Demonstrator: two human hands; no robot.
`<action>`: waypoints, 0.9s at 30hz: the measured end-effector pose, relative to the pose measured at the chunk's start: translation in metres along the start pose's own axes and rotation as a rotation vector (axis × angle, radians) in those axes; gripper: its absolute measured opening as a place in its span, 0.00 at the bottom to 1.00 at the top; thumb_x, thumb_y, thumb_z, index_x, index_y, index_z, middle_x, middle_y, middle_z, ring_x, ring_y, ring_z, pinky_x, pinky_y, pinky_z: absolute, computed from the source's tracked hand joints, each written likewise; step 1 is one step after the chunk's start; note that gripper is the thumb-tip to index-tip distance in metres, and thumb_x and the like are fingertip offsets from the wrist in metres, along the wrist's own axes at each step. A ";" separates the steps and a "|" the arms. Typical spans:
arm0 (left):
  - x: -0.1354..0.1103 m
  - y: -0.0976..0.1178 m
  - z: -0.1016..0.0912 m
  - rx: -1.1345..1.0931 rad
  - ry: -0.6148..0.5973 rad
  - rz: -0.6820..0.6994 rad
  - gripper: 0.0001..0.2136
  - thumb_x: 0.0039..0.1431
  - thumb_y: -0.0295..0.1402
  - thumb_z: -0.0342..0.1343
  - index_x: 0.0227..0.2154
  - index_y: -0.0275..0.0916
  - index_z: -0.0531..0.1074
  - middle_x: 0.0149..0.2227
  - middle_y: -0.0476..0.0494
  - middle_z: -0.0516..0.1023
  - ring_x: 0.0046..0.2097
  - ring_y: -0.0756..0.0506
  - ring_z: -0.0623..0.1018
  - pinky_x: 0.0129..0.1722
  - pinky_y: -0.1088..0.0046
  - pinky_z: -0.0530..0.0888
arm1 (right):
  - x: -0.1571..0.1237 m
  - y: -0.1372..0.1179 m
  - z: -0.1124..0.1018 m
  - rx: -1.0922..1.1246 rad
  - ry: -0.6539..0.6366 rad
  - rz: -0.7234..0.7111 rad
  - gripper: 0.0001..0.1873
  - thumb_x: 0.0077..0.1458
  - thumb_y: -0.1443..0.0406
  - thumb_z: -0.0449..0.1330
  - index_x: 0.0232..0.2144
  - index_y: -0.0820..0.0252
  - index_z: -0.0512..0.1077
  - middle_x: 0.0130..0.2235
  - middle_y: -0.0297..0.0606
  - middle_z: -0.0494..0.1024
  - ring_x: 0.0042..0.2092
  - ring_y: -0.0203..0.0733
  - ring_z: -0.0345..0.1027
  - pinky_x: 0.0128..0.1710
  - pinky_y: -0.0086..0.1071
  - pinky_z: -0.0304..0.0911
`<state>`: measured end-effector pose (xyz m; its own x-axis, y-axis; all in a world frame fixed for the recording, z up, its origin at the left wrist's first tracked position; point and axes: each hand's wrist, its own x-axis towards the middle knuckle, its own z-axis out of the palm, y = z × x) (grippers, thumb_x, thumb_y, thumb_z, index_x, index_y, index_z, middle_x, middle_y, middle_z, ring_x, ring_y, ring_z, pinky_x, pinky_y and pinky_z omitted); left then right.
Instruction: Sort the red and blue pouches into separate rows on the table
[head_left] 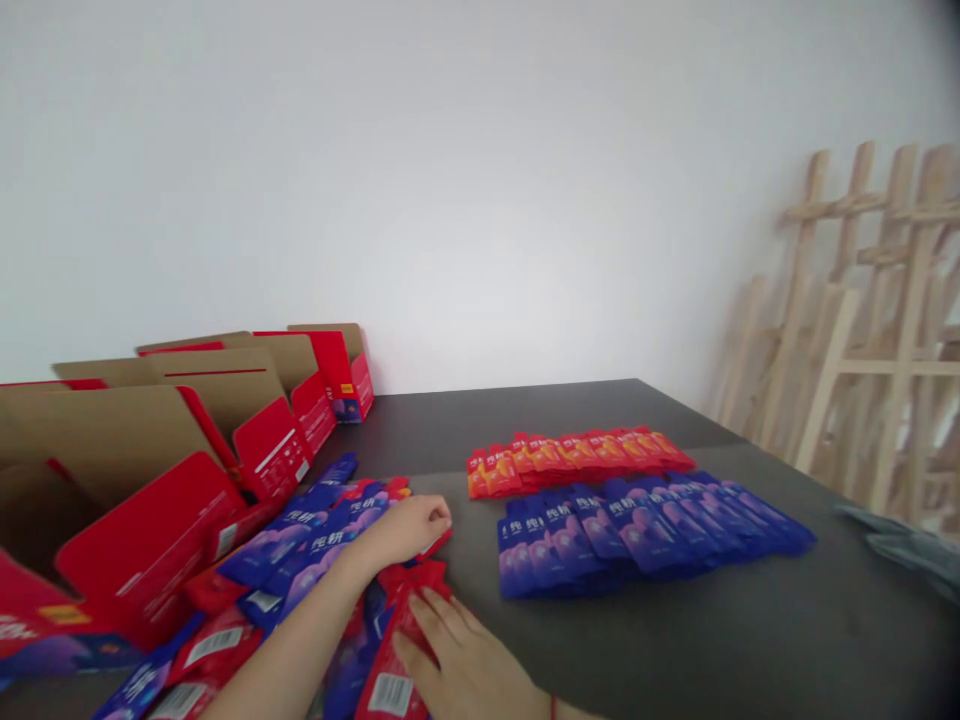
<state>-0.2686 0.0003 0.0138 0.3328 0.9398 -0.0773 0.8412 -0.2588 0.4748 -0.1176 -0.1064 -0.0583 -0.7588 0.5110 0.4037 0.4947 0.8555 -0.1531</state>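
Observation:
My left hand [409, 530] reaches forward over a loose heap of blue and red pouches [315, 545]. Its fingers are curled and pinch the edge of a red pouch [437, 545]. Nearer to me, my right hand [465, 660] lies flat with its fingers stretched out on another red pouch [394, 665], which has a barcode label at its near end. A red string shows at that wrist. Both hands are at the right edge of the heap, on the dark table [675, 640].
A fanned row of red-orange pouches [577, 455] and a fanned row of blue pouches [637, 525] lie to the right. Several open red cardboard boxes [150, 470] stand at the left. Wooden frames [862, 330] lean on the right wall. A grey-green cloth [907, 550] lies at the right edge.

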 end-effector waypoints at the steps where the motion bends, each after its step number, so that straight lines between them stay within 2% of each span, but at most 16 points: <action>1: 0.001 -0.002 0.002 0.003 0.008 -0.004 0.10 0.54 0.35 0.47 0.32 0.38 0.73 0.28 0.47 0.77 0.30 0.48 0.74 0.28 0.76 0.64 | 0.001 0.000 0.000 0.018 -0.019 0.029 0.22 0.65 0.62 0.49 0.59 0.63 0.61 0.61 0.53 0.62 0.62 0.54 0.54 0.58 0.44 0.58; 6: 0.008 -0.007 0.010 0.022 0.055 0.004 0.10 0.53 0.32 0.48 0.31 0.38 0.74 0.28 0.47 0.77 0.30 0.47 0.74 0.28 0.76 0.63 | 0.005 0.012 -0.015 0.128 -0.109 0.085 0.34 0.57 0.57 0.56 0.62 0.68 0.56 0.62 0.52 0.61 0.62 0.54 0.53 0.62 0.44 0.49; 8: 0.010 -0.007 0.011 0.012 0.068 0.006 0.10 0.54 0.32 0.48 0.31 0.38 0.74 0.28 0.47 0.77 0.30 0.47 0.74 0.28 0.76 0.64 | 0.008 0.018 -0.020 0.124 -0.122 0.099 0.31 0.58 0.58 0.55 0.60 0.67 0.58 0.60 0.51 0.65 0.59 0.51 0.58 0.62 0.43 0.49; 10: 0.011 -0.006 0.009 -0.018 0.081 0.019 0.10 0.54 0.33 0.48 0.31 0.38 0.75 0.29 0.46 0.78 0.31 0.47 0.75 0.30 0.75 0.65 | 0.011 0.025 -0.024 0.143 -0.105 0.108 0.25 0.60 0.63 0.52 0.59 0.65 0.62 0.57 0.48 0.69 0.57 0.49 0.62 0.60 0.41 0.53; 13: 0.008 -0.002 0.003 -0.279 0.054 0.074 0.13 0.57 0.38 0.48 0.34 0.36 0.74 0.35 0.43 0.79 0.37 0.46 0.76 0.37 0.73 0.69 | 0.012 0.037 -0.031 0.335 0.036 0.234 0.19 0.64 0.65 0.46 0.53 0.60 0.69 0.52 0.43 0.75 0.51 0.45 0.68 0.54 0.37 0.61; 16: 0.002 0.007 -0.002 -0.680 -0.059 0.084 0.23 0.60 0.50 0.44 0.36 0.34 0.74 0.37 0.41 0.79 0.38 0.45 0.76 0.40 0.71 0.70 | 0.011 0.048 -0.037 0.694 0.262 0.511 0.25 0.66 0.54 0.40 0.39 0.59 0.75 0.38 0.43 0.80 0.40 0.45 0.74 0.42 0.37 0.70; 18: -0.002 0.013 -0.002 -0.822 -0.186 0.099 0.26 0.57 0.54 0.47 0.38 0.35 0.74 0.37 0.42 0.78 0.37 0.46 0.75 0.39 0.71 0.70 | 0.010 0.054 -0.039 0.961 0.371 0.619 0.29 0.62 0.46 0.42 0.35 0.59 0.74 0.33 0.42 0.79 0.35 0.46 0.75 0.35 0.37 0.72; 20: -0.006 0.017 -0.001 -0.826 -0.318 0.147 0.22 0.51 0.51 0.57 0.38 0.36 0.75 0.35 0.46 0.78 0.35 0.47 0.74 0.37 0.73 0.69 | 0.009 0.059 -0.040 1.167 0.389 0.627 0.29 0.57 0.43 0.48 0.36 0.60 0.73 0.33 0.41 0.78 0.33 0.46 0.74 0.32 0.38 0.72; 22: -0.008 0.018 0.001 -0.726 -0.394 0.155 0.17 0.45 0.44 0.63 0.33 0.36 0.75 0.30 0.50 0.77 0.30 0.50 0.71 0.32 0.77 0.68 | 0.008 0.065 -0.043 1.252 0.367 0.625 0.26 0.53 0.44 0.54 0.35 0.60 0.73 0.32 0.39 0.78 0.31 0.44 0.74 0.30 0.37 0.72; 25: -0.010 0.019 0.000 -0.535 -0.398 0.081 0.12 0.44 0.40 0.64 0.24 0.36 0.74 0.22 0.54 0.72 0.24 0.52 0.67 0.24 0.78 0.63 | 0.004 0.075 -0.054 1.211 0.365 0.645 0.20 0.51 0.50 0.59 0.37 0.59 0.72 0.32 0.36 0.77 0.28 0.40 0.71 0.26 0.32 0.69; 27: -0.011 0.020 -0.002 -0.467 -0.407 0.093 0.11 0.42 0.39 0.65 0.23 0.36 0.74 0.22 0.54 0.71 0.24 0.52 0.67 0.25 0.78 0.64 | 0.000 0.082 -0.063 1.129 0.353 0.631 0.16 0.52 0.54 0.58 0.37 0.59 0.72 0.31 0.34 0.76 0.25 0.37 0.68 0.21 0.28 0.64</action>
<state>-0.2565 -0.0149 0.0262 0.6085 0.7341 -0.3013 0.5566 -0.1242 0.8214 -0.0504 -0.0416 -0.0144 -0.2983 0.9389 0.1717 -0.0303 0.1705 -0.9849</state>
